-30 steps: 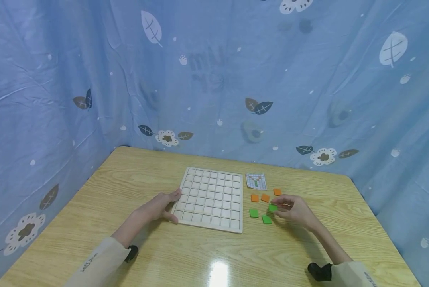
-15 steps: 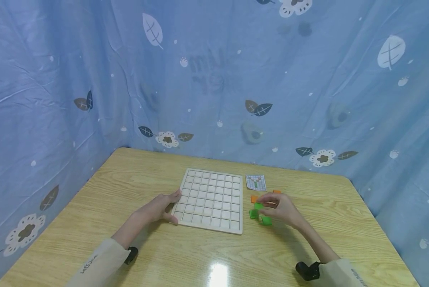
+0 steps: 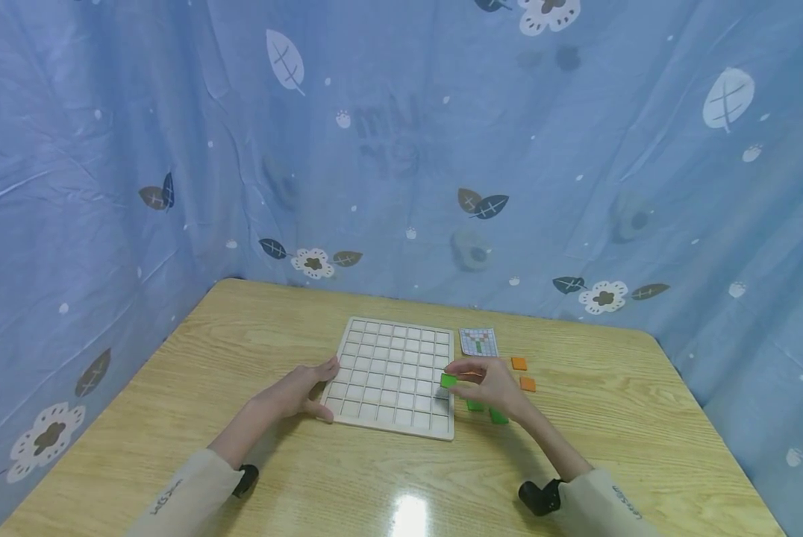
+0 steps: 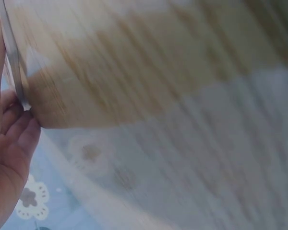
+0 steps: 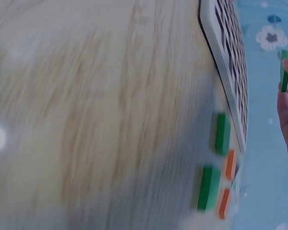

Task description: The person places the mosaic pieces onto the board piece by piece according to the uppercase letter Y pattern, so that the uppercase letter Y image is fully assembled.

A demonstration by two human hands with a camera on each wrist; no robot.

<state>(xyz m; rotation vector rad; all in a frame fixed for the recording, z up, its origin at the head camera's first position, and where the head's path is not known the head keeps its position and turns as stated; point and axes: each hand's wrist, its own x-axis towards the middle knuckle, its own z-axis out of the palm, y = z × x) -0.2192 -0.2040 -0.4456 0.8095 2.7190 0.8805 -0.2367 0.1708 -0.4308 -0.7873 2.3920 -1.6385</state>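
My right hand (image 3: 490, 384) pinches a green square tile (image 3: 448, 380) between thumb and fingertips, over the right edge of a pale wooden grid board (image 3: 393, 371). In the right wrist view that green tile (image 5: 284, 72) is seen edge-on, raised above the table. My left hand (image 3: 297, 391) holds the board's left side, thumb at the near corner and fingers farther up the edge. The left wrist view has the left hand's fingers (image 4: 21, 129) against the board's rim (image 4: 13, 57). Two more green tiles (image 3: 499, 416) lie below the right hand, partly hidden by it.
Orange tiles (image 3: 519, 363) lie right of the board, some behind the right hand. A small printed card (image 3: 478, 342) with a coloured grid pattern lies at the board's far right corner. Blue patterned curtain (image 3: 401, 149) borders the wooden table (image 3: 348, 485) at the back and sides.
My right hand has carried the green tile leftward from the loose tiles to the board's right edge. The left hand keeps its place on the board.
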